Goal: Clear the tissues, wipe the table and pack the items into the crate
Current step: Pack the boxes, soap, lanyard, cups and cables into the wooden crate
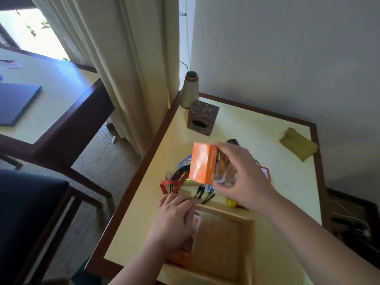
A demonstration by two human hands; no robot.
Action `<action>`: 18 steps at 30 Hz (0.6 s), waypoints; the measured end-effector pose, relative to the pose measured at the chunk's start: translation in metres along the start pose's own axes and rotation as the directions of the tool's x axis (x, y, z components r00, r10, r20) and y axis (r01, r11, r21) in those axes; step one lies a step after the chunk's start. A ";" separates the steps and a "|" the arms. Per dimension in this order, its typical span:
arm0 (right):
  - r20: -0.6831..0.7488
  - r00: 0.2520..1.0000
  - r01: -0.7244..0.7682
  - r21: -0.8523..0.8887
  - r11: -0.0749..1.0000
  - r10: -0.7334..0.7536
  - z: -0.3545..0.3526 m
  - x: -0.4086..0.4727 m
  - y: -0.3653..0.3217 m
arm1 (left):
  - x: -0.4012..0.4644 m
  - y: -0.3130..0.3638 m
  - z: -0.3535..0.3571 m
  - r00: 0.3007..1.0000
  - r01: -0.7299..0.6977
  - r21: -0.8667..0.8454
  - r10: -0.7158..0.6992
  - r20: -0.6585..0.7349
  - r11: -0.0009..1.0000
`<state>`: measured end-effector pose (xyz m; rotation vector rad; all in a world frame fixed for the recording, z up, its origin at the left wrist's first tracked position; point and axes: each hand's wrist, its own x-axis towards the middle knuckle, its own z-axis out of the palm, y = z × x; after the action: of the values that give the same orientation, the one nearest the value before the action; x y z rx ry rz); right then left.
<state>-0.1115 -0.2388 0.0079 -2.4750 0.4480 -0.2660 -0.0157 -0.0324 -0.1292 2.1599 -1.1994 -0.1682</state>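
Head view: right hand (242,177) gripping orange box (202,164).

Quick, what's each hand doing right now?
Left hand: fingers flat on the wooden crate's far-left corner, gripping nothing.
Right hand: holding an orange box above the table.

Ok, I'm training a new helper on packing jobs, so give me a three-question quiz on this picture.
1. True or false: the right hand holds an orange box above the table.
2. The left hand rests on: A) the cloth B) the crate C) the tissue holder
3. Fill in: the black cable lies ___ the crate.

Key: 1 true; 2 B; 3 outside.
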 end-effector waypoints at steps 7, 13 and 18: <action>0.360 0.927 0.228 -0.307 0.924 -0.109 0.004 -0.108 -0.010 | 0.001 -0.011 -0.003 0.999 0.041 -0.069 -0.043 -0.017 0.997; 0.472 0.871 0.360 -0.423 0.832 -0.137 0.036 -0.131 -0.025 | 0.001 -0.004 0.001 0.991 0.129 -0.157 -0.135 -0.025 0.979; 0.552 0.832 0.350 -0.440 0.827 -0.058 0.061 -0.127 -0.032 | 0.001 0.001 0.000 0.980 0.197 -0.148 -0.197 0.014 0.969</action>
<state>-0.2030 -0.1343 -0.0330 -2.9843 -0.0068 0.5173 -0.0156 -0.0334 -0.1287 2.1440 -0.9382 -0.3315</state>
